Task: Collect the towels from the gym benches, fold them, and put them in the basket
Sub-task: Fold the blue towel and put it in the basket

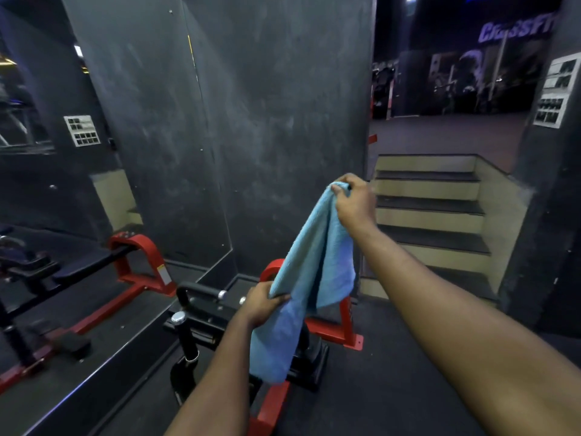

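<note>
Red-framed gym bench [204, 313] at seven o'clock; above it, a person's left hand [262, 303] pinches the lower edge of the blue towel [311, 262], fingers curled, while the right hand [355, 199], at one o'clock, grips its top corner. Folding appears under way; next, the held edges need bringing together.

Pretty tight spot tbh. Straight ahead of both hands there's a dark wall [251, 121], so nothing gets through that way. Right under the left hand [264, 305] sits a black and red machine [207, 313] with a chrome knob [178, 317] sticking up, and the hanging towel [314, 265] drapes down in front of it. Left of that hand a mirror [47, 215] closes the side off. To the right of the right hand [355, 202] it's open air over the stairs [430, 212], and below that forearm there's open floor [393, 372].
</note>
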